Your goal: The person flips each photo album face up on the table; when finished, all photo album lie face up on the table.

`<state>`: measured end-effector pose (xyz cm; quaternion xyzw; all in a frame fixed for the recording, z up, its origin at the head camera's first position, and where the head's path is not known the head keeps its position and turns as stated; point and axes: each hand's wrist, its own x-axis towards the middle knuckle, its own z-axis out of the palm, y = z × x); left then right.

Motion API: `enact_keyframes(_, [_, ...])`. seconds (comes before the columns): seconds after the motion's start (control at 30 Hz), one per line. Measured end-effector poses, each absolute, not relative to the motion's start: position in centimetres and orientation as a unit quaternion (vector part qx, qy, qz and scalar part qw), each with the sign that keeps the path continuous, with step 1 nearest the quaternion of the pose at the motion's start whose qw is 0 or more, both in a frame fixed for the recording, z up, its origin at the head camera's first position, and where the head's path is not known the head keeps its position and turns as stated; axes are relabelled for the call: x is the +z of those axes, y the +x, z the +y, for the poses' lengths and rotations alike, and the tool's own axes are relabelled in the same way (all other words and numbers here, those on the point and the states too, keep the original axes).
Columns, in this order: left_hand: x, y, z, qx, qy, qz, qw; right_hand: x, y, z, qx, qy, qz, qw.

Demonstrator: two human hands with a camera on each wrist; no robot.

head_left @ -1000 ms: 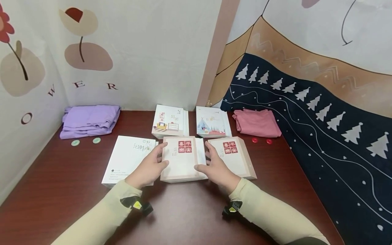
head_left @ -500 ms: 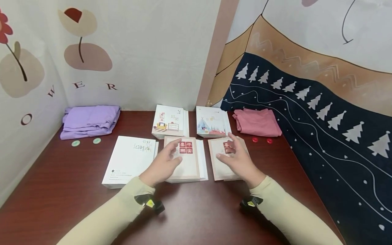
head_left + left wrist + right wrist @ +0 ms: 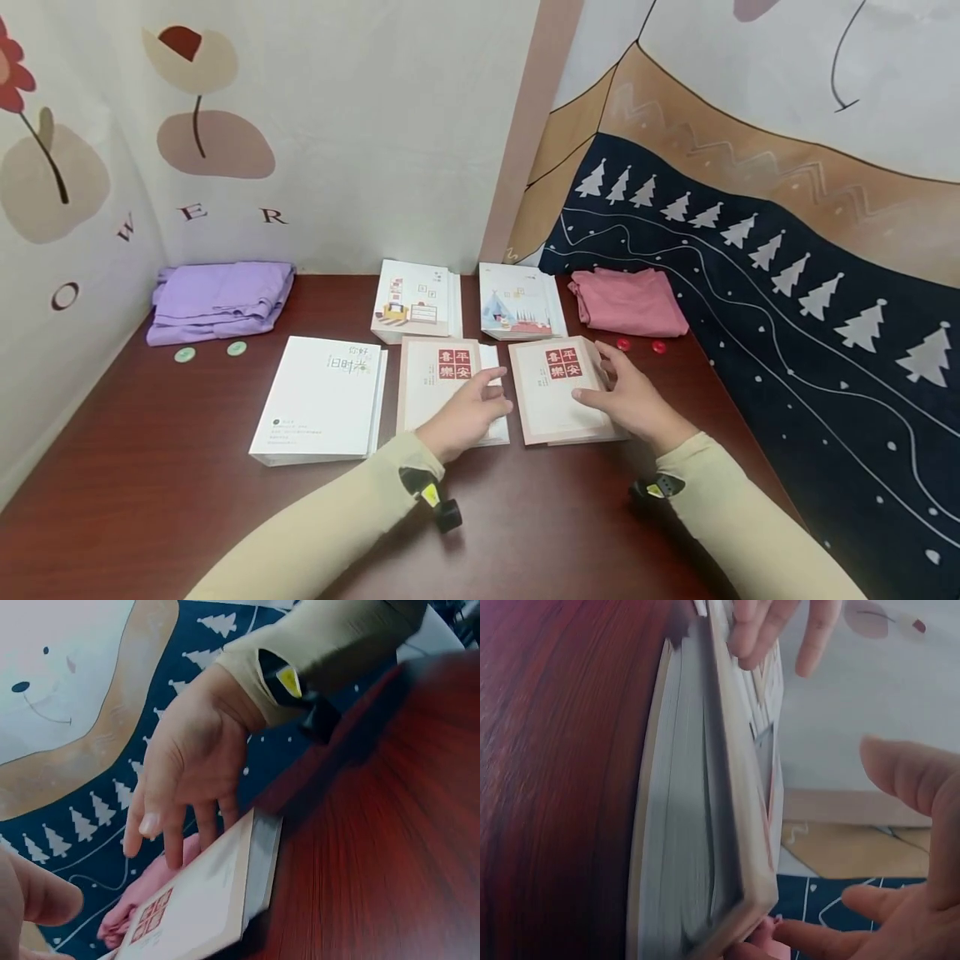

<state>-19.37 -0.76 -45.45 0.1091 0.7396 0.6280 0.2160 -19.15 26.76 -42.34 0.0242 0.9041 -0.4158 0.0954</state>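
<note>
Five flat rectangular paper books; my left hand (image 3: pixel 467 417) and right hand (image 3: pixel 628 397), fingers relaxed, rest on two matching beige books (image 3: pixel 551 392).

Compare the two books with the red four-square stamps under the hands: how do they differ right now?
The left stamped book lies under the left hand at its near right corner; the right stamped book has the right hand at its right edge. The left one lies squarer to the table edge, the right one slightly turned. Both share a beige-bordered cover.

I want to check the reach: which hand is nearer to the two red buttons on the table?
The right hand. It rests on the right-side book, just in front of the red buttons; the left hand is farther left, on the middle book.
</note>
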Motion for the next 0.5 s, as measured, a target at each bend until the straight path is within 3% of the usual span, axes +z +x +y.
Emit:
enact_keyframes(0.27, [-45.7, -19.5, 1.5, 0.667, 0.089, 0.676, 0.302, -42.4, -19.3, 27.7, -0.431, 0.025, 0.891, 0.14])
enact_keyframes(0.5, [-46.1, -19.7, 3.0, 0.668, 0.076, 0.683, 0.286, -42.9, -19.9, 28.3, -0.44, 0.03, 0.883, 0.161])
